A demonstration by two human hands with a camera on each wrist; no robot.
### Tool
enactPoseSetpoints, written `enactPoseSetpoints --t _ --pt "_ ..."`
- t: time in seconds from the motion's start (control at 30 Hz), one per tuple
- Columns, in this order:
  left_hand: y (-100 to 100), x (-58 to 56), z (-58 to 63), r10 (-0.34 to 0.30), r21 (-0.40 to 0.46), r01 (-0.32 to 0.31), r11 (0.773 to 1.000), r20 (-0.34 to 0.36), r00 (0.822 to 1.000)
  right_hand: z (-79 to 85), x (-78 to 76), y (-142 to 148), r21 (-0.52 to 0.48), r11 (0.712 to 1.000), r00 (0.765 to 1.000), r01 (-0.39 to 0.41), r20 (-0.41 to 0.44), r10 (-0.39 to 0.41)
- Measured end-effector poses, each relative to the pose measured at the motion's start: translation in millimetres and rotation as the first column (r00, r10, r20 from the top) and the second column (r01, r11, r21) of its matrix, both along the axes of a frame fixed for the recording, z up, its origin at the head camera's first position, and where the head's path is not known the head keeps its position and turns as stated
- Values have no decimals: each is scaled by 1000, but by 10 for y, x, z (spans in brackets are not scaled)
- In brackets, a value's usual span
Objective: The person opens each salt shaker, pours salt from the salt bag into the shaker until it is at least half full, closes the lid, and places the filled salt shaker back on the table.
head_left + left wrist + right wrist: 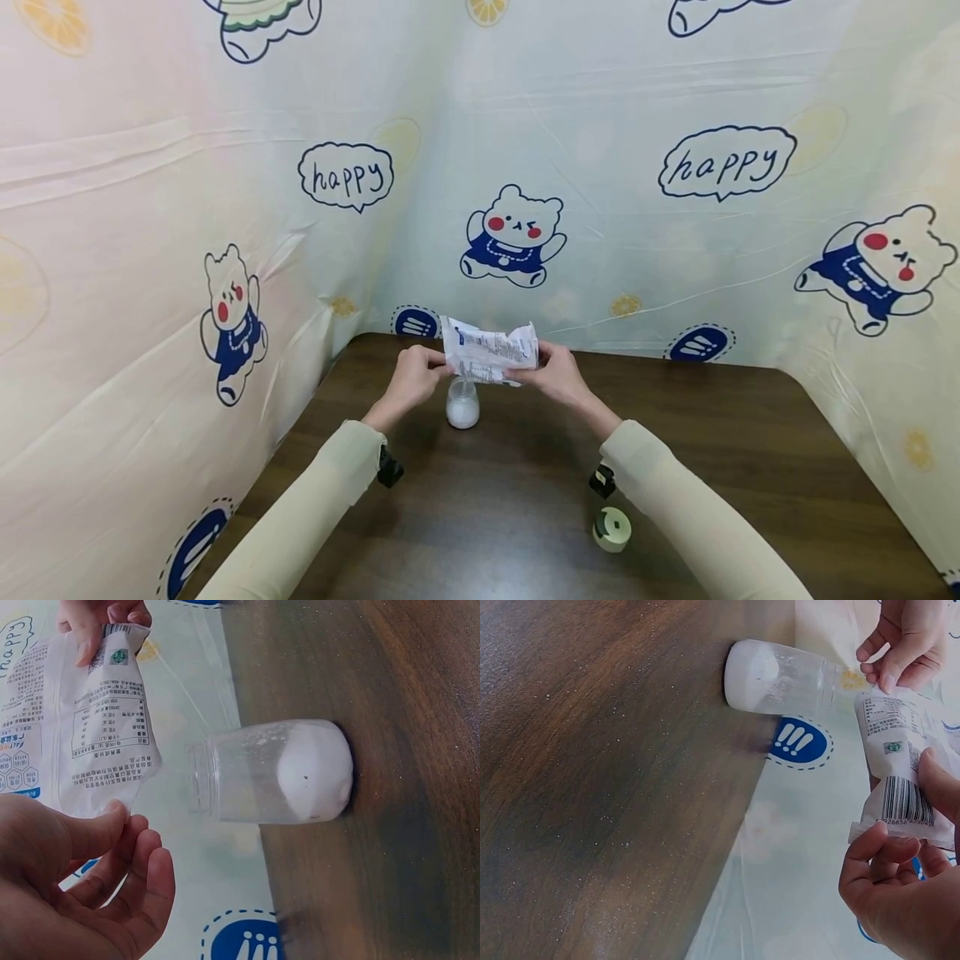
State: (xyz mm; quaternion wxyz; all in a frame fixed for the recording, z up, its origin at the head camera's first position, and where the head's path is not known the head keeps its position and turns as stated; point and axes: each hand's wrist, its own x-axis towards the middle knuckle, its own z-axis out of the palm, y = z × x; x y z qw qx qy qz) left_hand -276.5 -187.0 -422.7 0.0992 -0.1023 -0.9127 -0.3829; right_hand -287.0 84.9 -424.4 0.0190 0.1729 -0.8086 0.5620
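A white printed plastic bag is held up between both hands, tilted over a clear jar. My left hand pinches the bag's corner between thumb and index finger, the other fingers loosely bent, as the left wrist view shows. At the barcode end, my right hand grips the bag with its thumb on the printed face. The jar stands upright and lidless on the table, with white powder in its lower part. The bag's corner is just above the jar's mouth; no falling stream can be made out.
A pale green round cap lies on the dark wooden table, near the right forearm. White specks are scattered over the wood. A printed cloth with bears hangs behind the table and along its sides.
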Motion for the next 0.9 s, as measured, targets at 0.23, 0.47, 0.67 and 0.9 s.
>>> enactPoseSetpoints --t 0.23,0.47,0.67,0.9 --pt "-1 -2 -31 5 0 -5 1000 3 1000 5 -7 3 -3 1000 1000 -12 13 12" --pt "-11 -16 -38 2 0 -2 1000 -5 1000 22 -7 -4 5 1000 1000 -15 8 15" --pt "-22 -13 -25 0 -4 0 1000 -8 1000 28 -5 -19 8 1000 1000 -13 -3 13" --pt "-27 -2 -39 5 2 -5 1000 0 1000 5 -8 -26 9 1000 1000 -22 -18 22"
